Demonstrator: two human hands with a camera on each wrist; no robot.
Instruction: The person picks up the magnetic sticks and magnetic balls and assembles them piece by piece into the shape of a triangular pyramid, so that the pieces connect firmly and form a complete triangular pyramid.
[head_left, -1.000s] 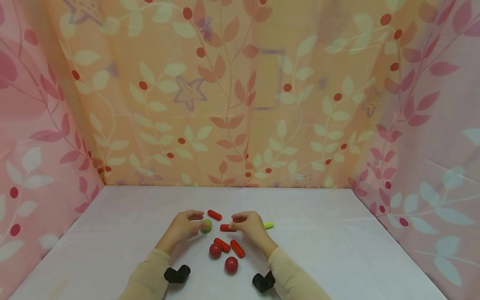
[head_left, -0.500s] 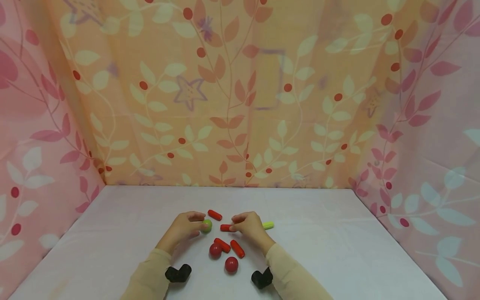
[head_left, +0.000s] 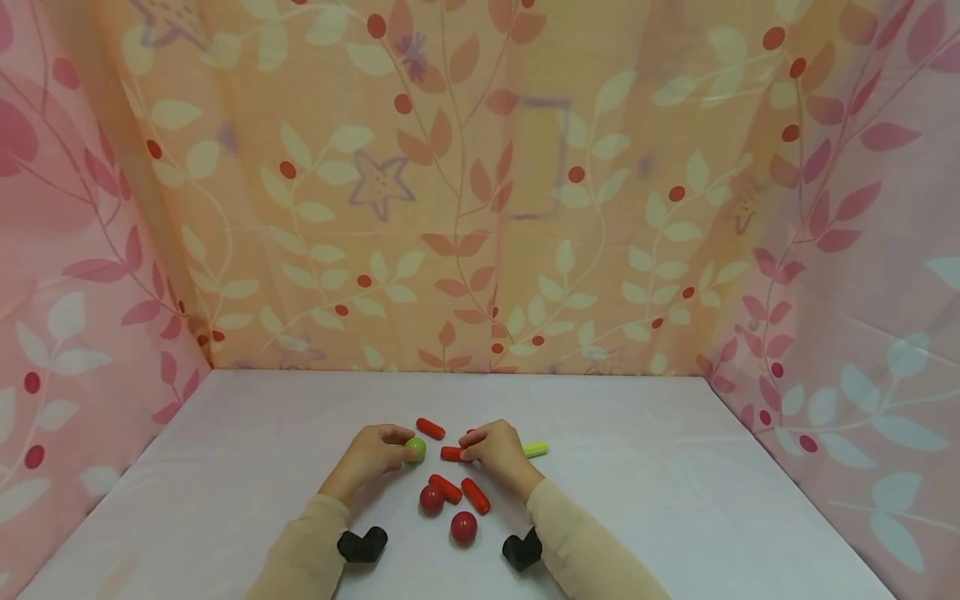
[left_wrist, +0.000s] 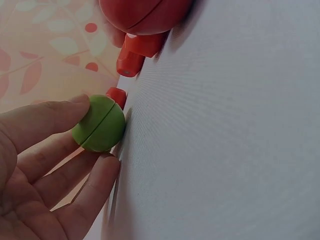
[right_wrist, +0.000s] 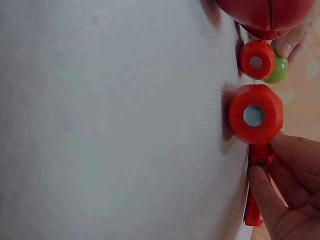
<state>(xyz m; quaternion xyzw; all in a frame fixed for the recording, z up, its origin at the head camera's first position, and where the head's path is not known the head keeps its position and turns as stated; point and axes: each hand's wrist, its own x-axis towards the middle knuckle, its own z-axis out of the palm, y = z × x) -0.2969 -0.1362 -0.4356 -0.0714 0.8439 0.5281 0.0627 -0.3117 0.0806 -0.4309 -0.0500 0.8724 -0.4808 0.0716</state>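
A red ball (head_left: 463, 528) sat foremost on the desk (head_left: 187, 517). Beyond it, the right fingers (right_wrist: 270, 197) gripped a red rod (head_left: 452, 454) — apparently light and stiff, best pinched mid-length. Across from it, the left fingers (left_wrist: 95, 185) pinched a green ball (head_left: 415, 450) — likely hard, smooth and ready to roll, best held across its widest part.

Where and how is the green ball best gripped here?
Probably around its middle, thumb opposite fingers, coming from the left, as the left hand does: the green ball is round, without a handle, and a red rod lies to its right.
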